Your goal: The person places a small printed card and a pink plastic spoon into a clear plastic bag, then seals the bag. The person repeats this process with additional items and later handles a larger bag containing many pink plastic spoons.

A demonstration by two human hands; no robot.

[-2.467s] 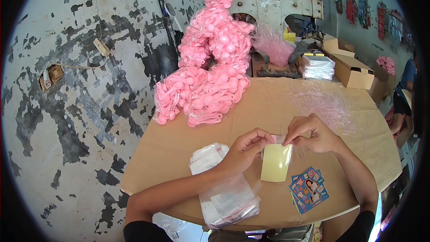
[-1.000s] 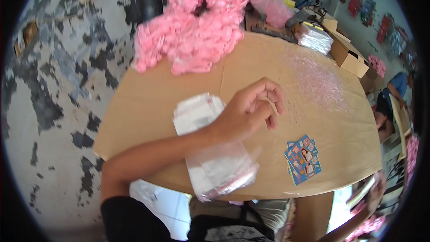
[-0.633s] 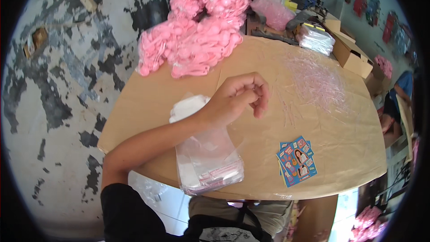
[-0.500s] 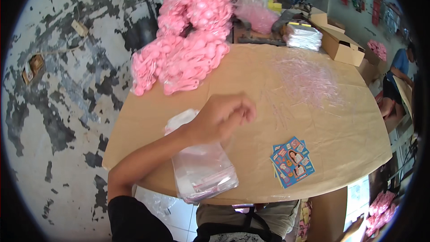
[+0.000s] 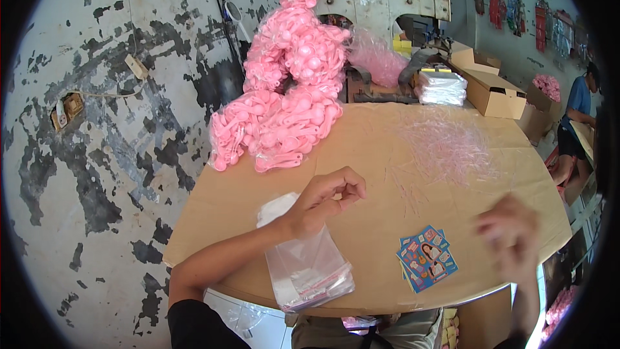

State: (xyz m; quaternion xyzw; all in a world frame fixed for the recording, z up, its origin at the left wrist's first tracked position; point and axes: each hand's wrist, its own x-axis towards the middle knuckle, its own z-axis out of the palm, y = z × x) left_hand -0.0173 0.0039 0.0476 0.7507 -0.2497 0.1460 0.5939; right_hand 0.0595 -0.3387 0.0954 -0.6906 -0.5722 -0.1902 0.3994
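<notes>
My left hand [image 5: 326, 201] hovers over the far end of a stack of clear plastic bags [image 5: 309, 271]. Its fingers are curled toward the thumb; what they hold, if anything, cannot be made out. On the right side of the table, my right hand [image 5: 510, 236] is smeared by motion, so its fingers are unclear. A few blue printed cards [image 5: 427, 260] lie overlapped between the two hands. Beyond them a loose heap of thin, clear pinkish plastic strips [image 5: 449, 145] is spread out, with several stray strips toward the middle.
Clear bags of pink spoon-shaped pieces [image 5: 290, 90] are piled at the far left of the brown-covered table [image 5: 258, 184]. At the back stand a packet stack [image 5: 442, 87] and cardboard boxes [image 5: 494, 94]. A person in blue [image 5: 578, 106] sits at far right; a peeling wall [image 5: 97, 174] borders the left.
My right hand has come into view over the right side of the table. The view has tilted up, so the table sits lower. My left hand stays curled above the bags.
</notes>
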